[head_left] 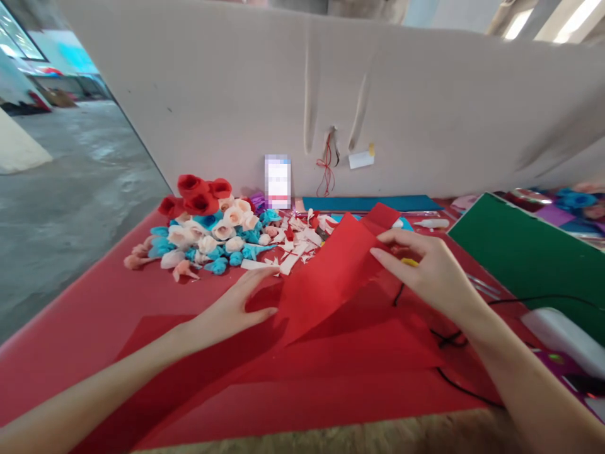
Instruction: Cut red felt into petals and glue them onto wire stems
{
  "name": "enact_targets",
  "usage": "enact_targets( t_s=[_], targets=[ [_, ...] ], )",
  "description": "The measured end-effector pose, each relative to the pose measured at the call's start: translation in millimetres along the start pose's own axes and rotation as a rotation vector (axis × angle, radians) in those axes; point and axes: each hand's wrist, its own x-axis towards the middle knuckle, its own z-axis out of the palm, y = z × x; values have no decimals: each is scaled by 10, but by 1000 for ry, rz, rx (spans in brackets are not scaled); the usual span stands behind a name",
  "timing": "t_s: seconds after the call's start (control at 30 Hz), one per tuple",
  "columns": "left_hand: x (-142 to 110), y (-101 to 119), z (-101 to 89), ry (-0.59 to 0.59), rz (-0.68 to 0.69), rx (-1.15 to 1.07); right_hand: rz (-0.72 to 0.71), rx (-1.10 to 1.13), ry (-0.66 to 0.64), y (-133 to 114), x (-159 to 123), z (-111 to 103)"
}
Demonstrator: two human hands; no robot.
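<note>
A sheet of red crepe paper (331,271) slants upward over the table, its upper end folded over. My right hand (425,265) pinches its right edge near the fold between thumb and fingers. At its lower left side is my left hand (236,306), thumb and fingers apart; whether the fingertips touch the paper I cannot tell. More red paper (378,343) lies flat beneath both hands on the red tabletop (94,302).
Paper flowers (208,227) in red, white, pink and blue are heaped at the back left. White paper scraps (302,239) lie beside them. A phone (278,181) leans against the pale wall. On the right are a green board (529,252) and black cord (472,391).
</note>
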Motion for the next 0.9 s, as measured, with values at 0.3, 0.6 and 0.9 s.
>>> enact_targets(
  t_s=[0.3, 0.6, 0.9],
  targets=[
    [374, 81, -32, -229, -76, -558, 111, 691, -70, -285, 512, -150],
    [-91, 691, 258, -269, -70, -573, 119, 579, -260, -3, 1151, -86],
    [244, 510, -256, 308, 131, 56, -149, 294, -724, -31, 1074, 255]
  ],
)
